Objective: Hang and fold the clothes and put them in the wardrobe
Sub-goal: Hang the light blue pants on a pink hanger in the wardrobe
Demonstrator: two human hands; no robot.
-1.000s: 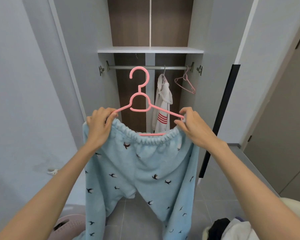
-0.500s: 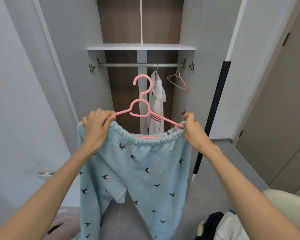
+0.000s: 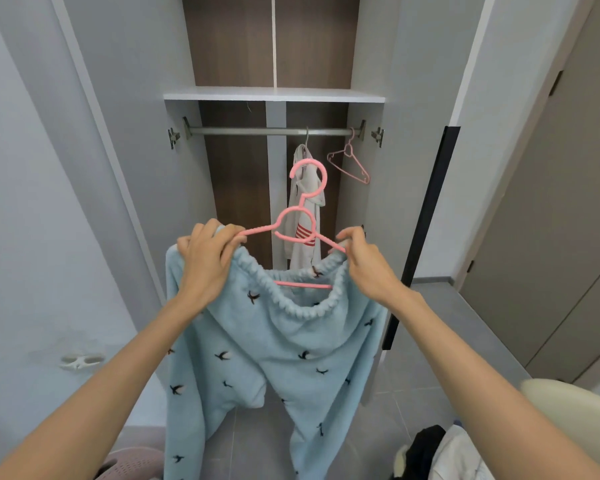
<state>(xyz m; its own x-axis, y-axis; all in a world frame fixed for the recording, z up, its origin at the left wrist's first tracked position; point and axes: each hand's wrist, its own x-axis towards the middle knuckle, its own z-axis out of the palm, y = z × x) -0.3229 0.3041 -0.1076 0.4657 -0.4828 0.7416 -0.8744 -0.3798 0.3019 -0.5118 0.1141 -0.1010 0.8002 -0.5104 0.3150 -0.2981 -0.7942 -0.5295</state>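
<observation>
Light blue fleece trousers (image 3: 267, 355) with small dark birds hang from a pink hanger (image 3: 300, 220) held up before the open wardrobe. My left hand (image 3: 207, 261) grips the waistband and the hanger's left arm. My right hand (image 3: 364, 263) pinches the waistband at the hanger's right arm. The hanger's hook is free, below the metal rail (image 3: 271, 130). The trouser legs drop toward the floor.
On the rail hang a white garment with red stripes (image 3: 303, 216) and a bare pink hanger (image 3: 350, 166). A white shelf (image 3: 274, 95) sits above. A clothes pile (image 3: 433, 452) and a cream chair edge (image 3: 575, 420) lie low right; a pink basket (image 3: 132, 462) low left.
The hanger with the trousers sits lower against the wardrobe rail than a second ago, and the view has tilted. Both hands keep their grip at the waistband ends.
</observation>
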